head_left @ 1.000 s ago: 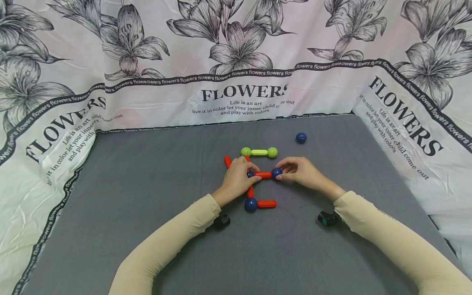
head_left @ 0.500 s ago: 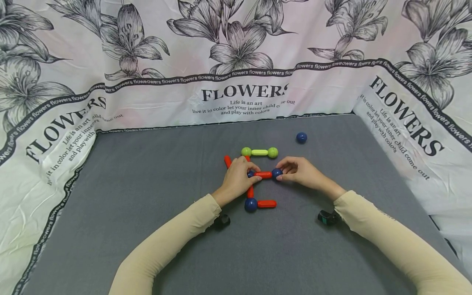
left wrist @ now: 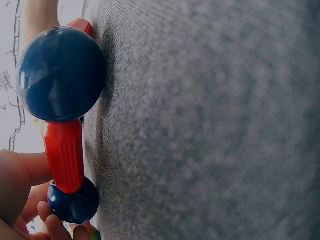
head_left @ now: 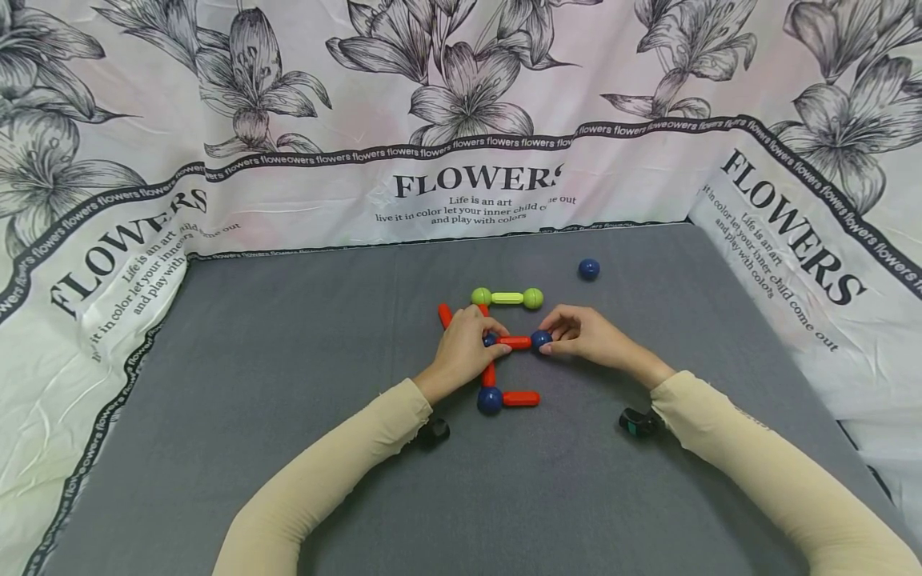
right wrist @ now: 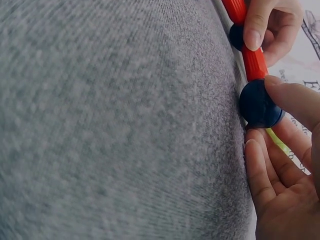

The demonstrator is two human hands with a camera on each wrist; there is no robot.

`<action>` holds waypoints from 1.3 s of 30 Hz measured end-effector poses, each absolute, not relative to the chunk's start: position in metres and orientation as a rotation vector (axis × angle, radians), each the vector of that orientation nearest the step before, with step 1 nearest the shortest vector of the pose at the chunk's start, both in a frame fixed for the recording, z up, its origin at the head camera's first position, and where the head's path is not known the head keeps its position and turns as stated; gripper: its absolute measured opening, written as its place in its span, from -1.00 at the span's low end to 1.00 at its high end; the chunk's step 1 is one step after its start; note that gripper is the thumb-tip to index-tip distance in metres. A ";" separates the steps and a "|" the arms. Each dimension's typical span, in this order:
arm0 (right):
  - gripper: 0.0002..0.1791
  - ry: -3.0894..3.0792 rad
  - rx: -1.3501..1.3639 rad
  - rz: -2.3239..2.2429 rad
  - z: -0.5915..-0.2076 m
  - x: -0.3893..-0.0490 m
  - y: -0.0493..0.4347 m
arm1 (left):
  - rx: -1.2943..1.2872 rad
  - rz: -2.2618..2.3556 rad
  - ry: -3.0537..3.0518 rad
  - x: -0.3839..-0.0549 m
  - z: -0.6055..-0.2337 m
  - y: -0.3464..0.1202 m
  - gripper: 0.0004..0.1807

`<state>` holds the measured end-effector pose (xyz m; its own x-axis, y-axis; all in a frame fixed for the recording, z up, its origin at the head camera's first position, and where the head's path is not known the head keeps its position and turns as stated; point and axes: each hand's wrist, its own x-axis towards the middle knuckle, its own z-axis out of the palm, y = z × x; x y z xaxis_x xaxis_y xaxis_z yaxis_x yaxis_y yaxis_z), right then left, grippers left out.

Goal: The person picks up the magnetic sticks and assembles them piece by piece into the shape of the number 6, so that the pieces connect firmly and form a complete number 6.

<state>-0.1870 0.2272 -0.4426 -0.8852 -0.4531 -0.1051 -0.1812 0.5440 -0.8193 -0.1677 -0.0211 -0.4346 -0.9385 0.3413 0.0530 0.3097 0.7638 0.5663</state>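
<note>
My right hand [head_left: 592, 336] pinches a blue ball [right wrist: 261, 104] between thumb and fingers. That ball sits at the right end of a red stick [head_left: 515, 342]. My left hand [head_left: 467, 342] grips the stick's left end, by a second blue ball [left wrist: 74, 200] that its fingers partly cover. From there another red stick [left wrist: 65, 157] runs toward the front to a third blue ball [head_left: 490, 400], with a short red stick [head_left: 522, 398] pointing right from it. Behind the left hand, more red sticks [head_left: 444, 314] stick out, their joined ends hidden by the hand.
A yellow-green stick with a ball at each end [head_left: 507, 298] lies just behind the red sticks. A loose blue ball [head_left: 588, 269] rests farther back on the right. The grey cloth table [head_left: 324, 320] is bordered by a white flower-print curtain [head_left: 302, 200].
The right hand and its blue ball have shifted very slightly toward the front. Both hands otherwise keep their places.
</note>
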 end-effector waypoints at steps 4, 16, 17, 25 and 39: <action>-0.66 2.476 -0.526 -1.264 -0.443 -0.187 0.227 | 0.522 0.912 2.892 -0.168 -0.434 -0.021 -0.76; -0.65 2.465 -0.530 -1.264 -0.445 -0.188 0.227 | 0.566 1.123 2.810 -0.164 -0.431 -0.028 -0.70; -0.64 2.464 -0.530 -1.264 -0.445 -0.188 0.227 | 0.575 1.164 2.794 -0.162 -0.430 -0.029 -0.69; -0.65 2.461 -0.520 -1.268 -0.443 -0.188 0.226 | 0.610 1.380 2.673 -0.132 -0.422 -0.040 -0.63; -0.63 2.455 -0.500 -1.252 -0.441 -0.191 0.227 | 0.454 1.400 2.565 -0.089 -0.443 -0.056 -0.54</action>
<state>-0.1910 0.2271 -0.4414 -0.8808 -0.4531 -0.1379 -0.1545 0.5502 -0.8206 -0.0889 -0.0563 -0.4434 -0.9364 0.3507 -0.0150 0.1770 0.5086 0.8426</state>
